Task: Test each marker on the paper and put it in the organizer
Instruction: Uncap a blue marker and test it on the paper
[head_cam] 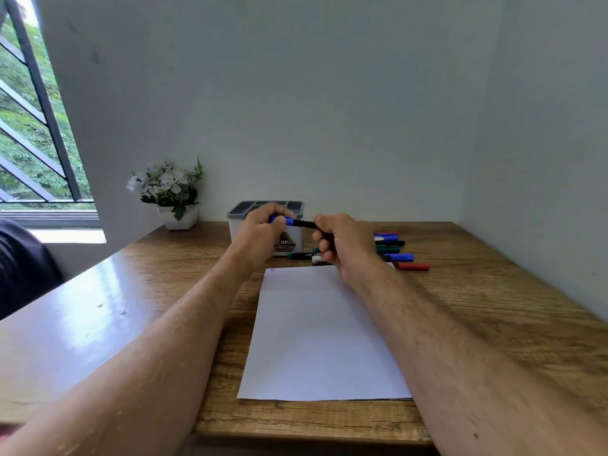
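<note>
Both hands hold one marker (301,223) level above the far end of the white paper (320,337). My left hand (263,236) grips its blue cap end. My right hand (345,246) is closed around its black barrel. A tiny mark sits at the paper's far left corner. The grey organizer (296,207) stands behind my left hand, partly hidden by it. Several more markers (394,251), blue, green, black and red, lie in a pile on the wooden desk behind my right hand.
A white pot of white flowers (171,195) stands at the back left of the desk (493,307). Walls close off the back and right sides. A window with bars is at the far left, and a dark object sits at the left edge.
</note>
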The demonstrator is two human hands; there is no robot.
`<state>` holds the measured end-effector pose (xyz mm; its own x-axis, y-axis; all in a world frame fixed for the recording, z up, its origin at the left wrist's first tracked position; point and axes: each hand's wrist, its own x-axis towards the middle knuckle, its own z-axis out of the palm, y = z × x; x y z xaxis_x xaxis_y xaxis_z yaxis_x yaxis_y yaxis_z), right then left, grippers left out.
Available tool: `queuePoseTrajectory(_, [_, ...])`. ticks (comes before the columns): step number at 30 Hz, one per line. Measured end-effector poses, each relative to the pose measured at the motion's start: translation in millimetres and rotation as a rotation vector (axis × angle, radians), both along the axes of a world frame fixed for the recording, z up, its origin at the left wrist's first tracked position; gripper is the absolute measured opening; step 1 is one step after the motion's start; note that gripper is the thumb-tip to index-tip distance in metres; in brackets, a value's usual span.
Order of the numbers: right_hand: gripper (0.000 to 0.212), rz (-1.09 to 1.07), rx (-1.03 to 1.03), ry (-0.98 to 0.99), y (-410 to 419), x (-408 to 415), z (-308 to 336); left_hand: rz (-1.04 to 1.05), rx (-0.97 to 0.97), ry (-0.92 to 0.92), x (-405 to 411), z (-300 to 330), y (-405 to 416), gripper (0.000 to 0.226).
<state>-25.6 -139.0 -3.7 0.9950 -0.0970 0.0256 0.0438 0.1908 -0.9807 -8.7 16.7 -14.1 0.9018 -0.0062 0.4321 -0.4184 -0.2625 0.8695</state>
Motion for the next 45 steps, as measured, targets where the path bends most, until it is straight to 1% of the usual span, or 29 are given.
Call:
queuePoseTrajectory(2, [0.009,-0.001,-0.006,-0.044,2.6,0.3,1.2,0.016,-0.209,-0.004,-1.3,2.9,-6.1,0.016])
queuePoseTrajectory(5, [0.006,-0.004,-0.022,-0.087,7.1,1.9,-0.7,0.062,-0.433,0.005,1.4,4.7,-11.8,0.03])
queuePoseTrajectory(8, [0.004,-0.01,-0.039,-0.096,8.8,6.3,-4.2,0.031,-0.598,0.067,3.7,6.8,-13.6,0.035])
queuePoseTrajectory(10, [0.003,-0.003,-0.039,-0.099,8.0,8.5,-5.8,0.008,-0.638,0.071,4.0,7.6,-14.7,0.036])
queuePoseTrajectory(14, [0.001,-0.049,-0.088,-0.121,7.8,9.3,-7.0,0.075,-0.589,-0.043,3.3,14.1,-11.5,0.04])
queuePoseTrajectory(16, [0.008,-0.101,-0.091,-0.129,6.1,10.8,-7.1,0.121,-0.547,-0.132,2.8,22.9,-10.2,0.036])
queuePoseTrajectory(18, [0.019,-0.149,-0.077,-0.145,3.7,13.5,-8.4,0.218,-0.462,-0.221,3.4,34.6,-11.4,0.034])
queuePoseTrajectory(20, [0.024,-0.178,-0.098,-0.17,2.8,15.6,-11.0,0.319,-0.38,-0.301,6.0,47.1,-14.0,0.033])
queuePoseTrajectory(24, [0.02,-0.204,-0.197,-0.218,7.5,19.3,-14.2,0.429,-0.344,-0.403,21.1,57.9,-18.7,0.033])
queuePoseTrajectory(28, [0.019,-0.228,-0.243,-0.233,10.4,20.4,-12.5,0.514,-0.291,-0.484,28.6,39.5,-28.2,0.033])
queuePoseTrajectory(31, [0.017,-0.223,-0.277,-0.249,11.7,21.5,-13.5,0.495,-0.231,-0.464,31.2,30.0,-31.3,0.033])
queuePoseTrajectory(33, [0.014,-0.225,-0.302,-0.266,13.8,21.2,-14.9,0.503,-0.143,-0.421,31.3,26.4,-31.0,0.034])
queuePoseTrajectory(41, [0.016,-0.237,-0.379,-0.27,13.3,20.3,-16.4,0.642,0.174,-0.252,42.7,17.1,-29.1,0.032])
queuePoseTrajectory(45, [0.016,-0.217,-0.381,-0.234,13.1,19.9,-15.8,0.648,0.183,-0.217,48.7,18.5,-32.0,0.025])
